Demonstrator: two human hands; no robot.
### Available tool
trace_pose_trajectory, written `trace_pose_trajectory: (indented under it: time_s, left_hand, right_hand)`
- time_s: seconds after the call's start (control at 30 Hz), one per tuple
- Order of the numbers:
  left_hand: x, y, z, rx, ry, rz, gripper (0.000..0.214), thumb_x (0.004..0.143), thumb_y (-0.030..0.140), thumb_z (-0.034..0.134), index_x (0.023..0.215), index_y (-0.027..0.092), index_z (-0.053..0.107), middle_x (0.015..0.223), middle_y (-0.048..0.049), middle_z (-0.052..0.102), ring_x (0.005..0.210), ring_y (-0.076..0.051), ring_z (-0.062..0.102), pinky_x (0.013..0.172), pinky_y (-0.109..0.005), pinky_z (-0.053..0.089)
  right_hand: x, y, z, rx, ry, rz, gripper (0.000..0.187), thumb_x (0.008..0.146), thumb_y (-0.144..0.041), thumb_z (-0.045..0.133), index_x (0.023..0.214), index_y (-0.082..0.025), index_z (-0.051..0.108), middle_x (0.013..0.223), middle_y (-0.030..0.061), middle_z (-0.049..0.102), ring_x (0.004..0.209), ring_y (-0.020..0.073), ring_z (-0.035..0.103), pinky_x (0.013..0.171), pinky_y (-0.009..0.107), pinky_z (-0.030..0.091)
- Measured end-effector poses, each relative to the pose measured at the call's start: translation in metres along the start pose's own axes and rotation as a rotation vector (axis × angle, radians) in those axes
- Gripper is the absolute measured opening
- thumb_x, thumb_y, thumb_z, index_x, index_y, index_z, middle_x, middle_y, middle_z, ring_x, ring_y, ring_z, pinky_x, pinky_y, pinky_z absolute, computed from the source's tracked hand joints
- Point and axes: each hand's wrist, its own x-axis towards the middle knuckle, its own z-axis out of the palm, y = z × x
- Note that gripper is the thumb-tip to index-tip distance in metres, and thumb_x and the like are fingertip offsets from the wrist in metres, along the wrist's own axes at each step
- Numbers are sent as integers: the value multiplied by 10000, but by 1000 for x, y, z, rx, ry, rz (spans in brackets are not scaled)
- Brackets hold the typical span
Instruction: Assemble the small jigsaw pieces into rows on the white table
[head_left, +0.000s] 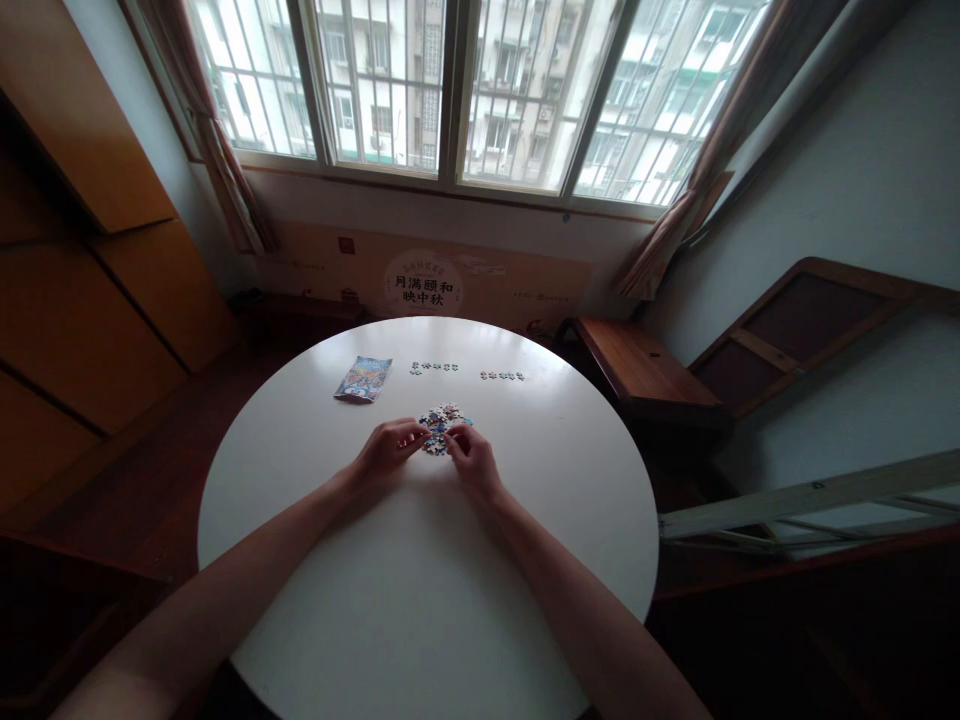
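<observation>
A small pile of colourful jigsaw pieces [444,419] lies near the middle of a round white table [420,590]. My left hand [388,450] rests at the pile's left edge, fingers curled in a pinch on a piece. My right hand [471,459] sits at the pile's near right side, fingers bent together on pieces too small to name. Both hands nearly meet over the pile's front. Two short rows of joined pieces lie farther back, one row [434,367] at centre and another row [502,376] to its right.
A printed puzzle packet [363,379] lies at the table's far left. A wooden side table [645,368] stands beyond the right rim, wooden cabinets [90,300] on the left, leaning wooden frames [810,320] on the right, barred windows [465,90] ahead.
</observation>
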Motion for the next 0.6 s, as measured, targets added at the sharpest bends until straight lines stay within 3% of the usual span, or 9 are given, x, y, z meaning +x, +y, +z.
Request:
trace_pose_trajectory:
  time_s: [0.27, 0.6]
  left_hand:
    - [0, 1, -1, -43, 30, 42, 147, 849, 267, 564, 892, 166, 663, 834, -36, 618, 578, -67, 536, 548, -179, 445]
    - [1, 0, 0, -27, 27, 54, 179, 871, 284, 544, 856, 164, 675, 826, -37, 617, 563, -62, 527, 551, -182, 443]
  right_hand:
    - [0, -2, -2, -2, -32, 17, 175, 832, -339, 490, 814, -179, 557, 639, -11, 574, 548, 120, 508, 531, 217, 381]
    - [1, -2, -3, 19, -23, -11, 156, 822, -310, 525, 843, -171, 592, 665, -3, 592, 560, 118, 525, 538, 217, 407]
